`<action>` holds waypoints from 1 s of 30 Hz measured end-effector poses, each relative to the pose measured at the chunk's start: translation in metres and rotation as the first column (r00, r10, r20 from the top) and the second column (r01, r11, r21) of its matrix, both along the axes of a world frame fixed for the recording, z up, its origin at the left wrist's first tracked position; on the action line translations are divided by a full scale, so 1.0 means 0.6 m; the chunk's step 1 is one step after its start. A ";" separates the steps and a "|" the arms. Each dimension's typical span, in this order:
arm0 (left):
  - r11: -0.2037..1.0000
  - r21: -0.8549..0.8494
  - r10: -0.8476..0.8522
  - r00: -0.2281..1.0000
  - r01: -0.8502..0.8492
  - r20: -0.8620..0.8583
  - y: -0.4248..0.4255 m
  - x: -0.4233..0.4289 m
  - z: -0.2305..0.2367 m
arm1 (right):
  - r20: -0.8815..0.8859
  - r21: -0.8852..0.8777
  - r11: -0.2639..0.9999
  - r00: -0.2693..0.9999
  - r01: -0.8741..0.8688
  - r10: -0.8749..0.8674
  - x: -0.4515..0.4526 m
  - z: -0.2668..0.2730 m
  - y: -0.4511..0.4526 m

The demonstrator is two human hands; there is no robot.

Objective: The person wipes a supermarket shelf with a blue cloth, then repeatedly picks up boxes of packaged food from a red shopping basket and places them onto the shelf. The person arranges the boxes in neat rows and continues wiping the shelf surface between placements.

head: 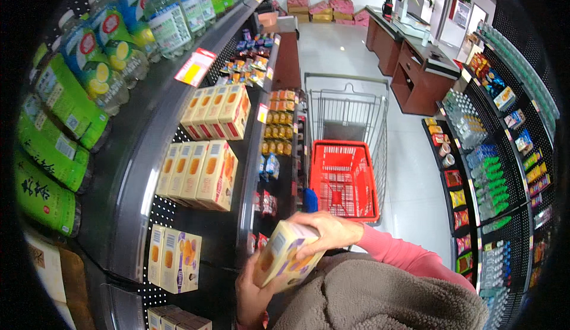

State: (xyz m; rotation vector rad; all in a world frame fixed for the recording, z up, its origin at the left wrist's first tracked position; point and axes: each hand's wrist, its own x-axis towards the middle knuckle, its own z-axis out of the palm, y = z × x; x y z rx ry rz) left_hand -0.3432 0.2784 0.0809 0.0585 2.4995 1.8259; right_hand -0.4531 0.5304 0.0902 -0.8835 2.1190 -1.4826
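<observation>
A cream cardboard snack box with purple trim [287, 254] is held between both hands in front of my body, tilted. My left hand [258, 285] grips its lower left side. Over its upper right part lies my right hand [327, 232], fingers around the edge. To the left, a shelf bears matching boxes [180, 258] with purple trim, and above them rows of cream boxes with red trim [216, 174]. Beyond my hands stands a metal shopping cart [347, 83] with a red plastic basket [372, 183] in it.
Bottled drinks [167, 23] line the upper left shelf. Small packaged snacks [278, 132] fill a lower shelf beside the cart. Across the aisle stand shelves of bottles and snacks [492, 183]. A brown checkout counter [416, 74] and stacked pink and yellow packs [327, 9] are farther off.
</observation>
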 end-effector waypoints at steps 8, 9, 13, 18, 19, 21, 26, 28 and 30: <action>0.656 -0.596 0.307 0.885 -0.463 -0.350 -0.035 -0.016 -0.002 | 0.223 -0.197 0.775 0.797 0.601 -0.561 -0.068 -0.151 0.183; 0.651 -0.574 0.280 0.860 -0.497 -0.427 -0.051 -0.022 -0.002 | 0.253 -0.165 0.728 0.742 0.665 -0.620 -0.082 -0.181 0.209; 0.341 -0.699 0.361 0.774 -0.629 -0.520 -0.100 -0.021 -0.010 | -0.216 0.173 0.589 0.614 0.789 -0.759 -0.111 -0.308 0.300; 0.039 -0.765 0.281 0.742 -0.643 -0.609 -0.147 -0.026 -0.027 | -0.246 0.448 0.424 0.564 0.787 -0.788 -0.135 -0.484 0.345; 0.052 -0.770 0.278 0.750 -0.636 -0.600 -0.153 -0.027 -0.030 | -0.246 0.521 0.373 0.554 0.768 -0.796 -0.138 -0.517 0.350; 0.086 -0.777 0.267 0.766 -0.624 -0.585 -0.162 -0.029 -0.034 | -0.232 0.595 0.372 0.596 0.712 -0.769 -0.139 -0.574 0.360; -0.025 -0.849 0.324 0.800 -0.527 -0.506 -0.170 -0.033 -0.041 | -0.165 0.790 0.303 0.661 0.533 -0.732 -0.133 -0.674 0.374; -0.005 -0.849 0.276 0.816 -0.528 -0.508 -0.171 -0.036 -0.040 | -0.133 0.839 0.274 0.666 0.470 -0.734 -0.130 -0.699 0.376; -0.016 -0.860 0.313 0.814 -0.510 -0.489 -0.171 -0.039 -0.037 | -0.107 0.840 0.299 0.679 0.452 -0.726 -0.129 -0.719 0.378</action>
